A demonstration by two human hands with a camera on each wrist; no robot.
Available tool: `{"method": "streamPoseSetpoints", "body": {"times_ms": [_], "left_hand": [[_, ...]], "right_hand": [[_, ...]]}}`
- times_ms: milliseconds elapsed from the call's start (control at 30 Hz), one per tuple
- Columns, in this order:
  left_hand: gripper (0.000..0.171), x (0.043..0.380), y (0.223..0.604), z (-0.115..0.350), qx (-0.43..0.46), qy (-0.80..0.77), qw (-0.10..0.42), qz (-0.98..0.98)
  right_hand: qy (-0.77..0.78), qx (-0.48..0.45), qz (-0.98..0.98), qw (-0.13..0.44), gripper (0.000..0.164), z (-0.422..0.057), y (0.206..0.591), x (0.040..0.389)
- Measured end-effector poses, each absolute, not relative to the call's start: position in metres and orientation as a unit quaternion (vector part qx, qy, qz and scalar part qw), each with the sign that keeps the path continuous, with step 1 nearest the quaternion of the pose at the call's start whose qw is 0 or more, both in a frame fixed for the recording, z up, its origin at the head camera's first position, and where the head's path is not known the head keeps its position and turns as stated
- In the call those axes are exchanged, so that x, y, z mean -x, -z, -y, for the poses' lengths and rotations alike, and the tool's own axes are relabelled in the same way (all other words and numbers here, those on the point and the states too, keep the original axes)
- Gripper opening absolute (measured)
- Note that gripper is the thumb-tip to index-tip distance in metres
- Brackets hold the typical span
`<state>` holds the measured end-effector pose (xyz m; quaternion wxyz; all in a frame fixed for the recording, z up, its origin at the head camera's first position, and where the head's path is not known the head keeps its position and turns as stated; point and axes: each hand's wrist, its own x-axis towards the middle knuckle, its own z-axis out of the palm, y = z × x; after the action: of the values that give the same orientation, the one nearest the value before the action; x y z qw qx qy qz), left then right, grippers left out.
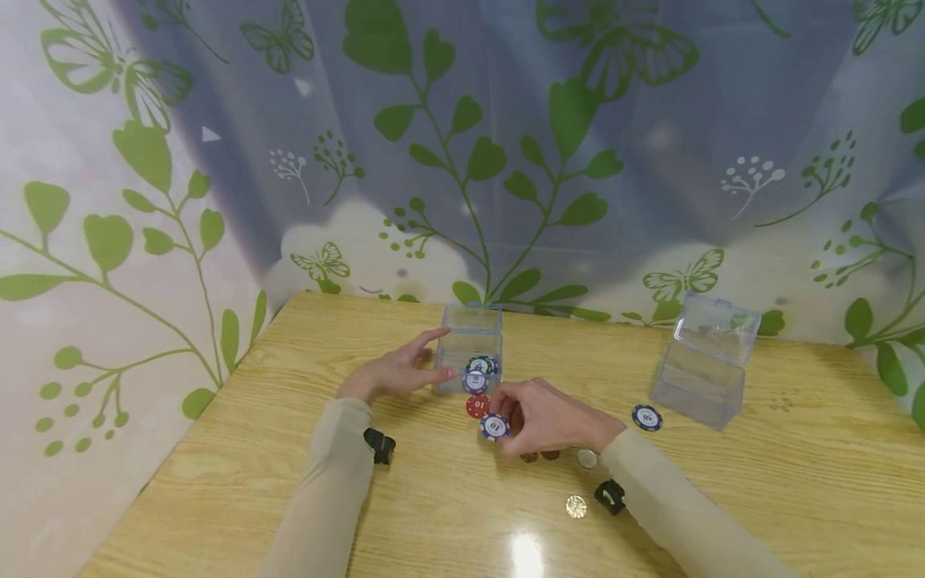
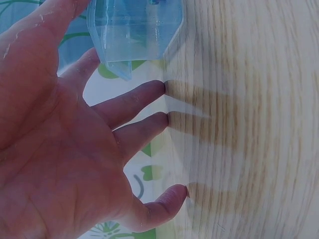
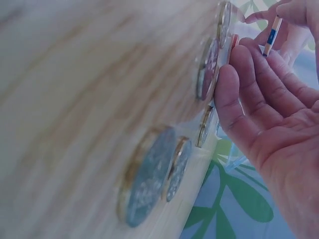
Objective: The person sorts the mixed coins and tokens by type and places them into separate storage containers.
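My right hand (image 1: 538, 413) pinches a blue-and-white poker chip (image 1: 495, 427) between thumb and fingers, just in front of the left clear plastic box (image 1: 470, 343). Edge-on, the same chip (image 3: 271, 36) shows in the right wrist view. A red poker chip (image 1: 478, 406) lies at the foot of that box, by the right fingertips. Inside the box are several chips (image 1: 482, 367), partly overlapping. My left hand (image 1: 393, 371) is at the box's left side, fingers spread and thumb by its front. In the left wrist view, some fingertips (image 2: 158, 88) of it touch the wooden table.
A second clear box (image 1: 699, 384) stands at the right, lid raised. Left of it lies a dark blue chip (image 1: 646, 417). Several coins lie near my right forearm, among them a silver coin (image 1: 587, 458) and a gold coin (image 1: 576, 506). A patterned curtain (image 1: 462, 160) hangs behind the table.
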<state>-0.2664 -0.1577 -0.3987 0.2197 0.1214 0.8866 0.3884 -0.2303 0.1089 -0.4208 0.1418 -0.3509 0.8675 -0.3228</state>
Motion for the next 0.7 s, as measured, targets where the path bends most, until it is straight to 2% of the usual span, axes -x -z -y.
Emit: {"method": "streamPoseSetpoints", "body": {"times_ms": [500,700], "left_hand": [[0.082,0.267,0.400,0.160,-0.133,-0.382,0.217,-0.888],[0.081,0.267,0.399,0.159,-0.125,-0.388,0.219,-0.887]], "right_hand": [[0.356,0.325,-0.864,0.144,0.033,-0.119,0.411,0.233],[0.356,0.331,-0.865,0.121,0.033,-0.121,0.405,0.238]]}}
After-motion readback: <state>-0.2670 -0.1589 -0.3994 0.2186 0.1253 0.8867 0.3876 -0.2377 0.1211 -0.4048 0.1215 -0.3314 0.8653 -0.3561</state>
